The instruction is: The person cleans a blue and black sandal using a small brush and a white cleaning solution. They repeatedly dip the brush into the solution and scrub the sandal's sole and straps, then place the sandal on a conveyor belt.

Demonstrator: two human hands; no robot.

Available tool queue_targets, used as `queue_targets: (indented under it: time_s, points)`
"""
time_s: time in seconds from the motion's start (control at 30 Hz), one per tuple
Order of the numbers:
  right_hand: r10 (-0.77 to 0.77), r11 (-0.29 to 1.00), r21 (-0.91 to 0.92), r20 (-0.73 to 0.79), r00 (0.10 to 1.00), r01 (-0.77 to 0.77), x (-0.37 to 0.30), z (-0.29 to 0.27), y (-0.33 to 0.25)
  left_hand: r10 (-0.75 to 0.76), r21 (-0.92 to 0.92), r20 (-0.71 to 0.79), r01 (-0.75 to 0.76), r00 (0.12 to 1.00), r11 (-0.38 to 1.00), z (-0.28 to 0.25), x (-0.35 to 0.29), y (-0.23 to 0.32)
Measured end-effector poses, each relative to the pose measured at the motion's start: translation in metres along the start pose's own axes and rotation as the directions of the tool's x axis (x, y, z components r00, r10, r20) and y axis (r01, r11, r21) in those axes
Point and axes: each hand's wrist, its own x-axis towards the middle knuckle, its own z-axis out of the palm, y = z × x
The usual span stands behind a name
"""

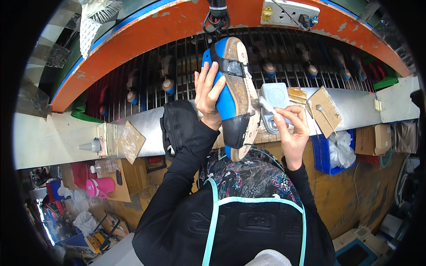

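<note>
A sandal with black straps and a cork-coloured midsole sits on a blue shoe last, tilted on its side in front of me. My left hand is wrapped round the last, its fingers spread over the blue side. Between thumb and fingers, my right hand pinches a small brush with a pale handle. The brush head is at the pale edge of the sole, and I cannot tell whether it touches. Just beyond the brush stands a grey container with a round lid.
Several shoes on lasts lie on a barred rack below an orange beam. A black bag-like thing lies left of the sandal. Another brush rests on cardboard at right, above a blue crate.
</note>
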Motion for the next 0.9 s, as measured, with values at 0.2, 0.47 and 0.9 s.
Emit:
queue_targets:
  time_s: [0.2,0.47,0.9]
  points:
    - [0.176,0.971,0.137,0.146,0.973,-0.196,-0.01,0.0,-0.004,-0.072,0.046,-0.026,0.073,0.997,0.996,0.003,-0.01,-0.007]
    - [0.125,0.984,0.116,0.112,0.986,-0.138,-0.003,0.014,-0.007,-0.083,0.089,-0.014,0.084,0.996,0.993,0.001,-0.014,-0.013]
    - [-0.068,0.998,0.002,0.092,0.993,0.068,0.011,0.017,-0.002,-0.13,0.117,0.031,0.125,0.991,0.985,0.001,-0.008,-0.022]
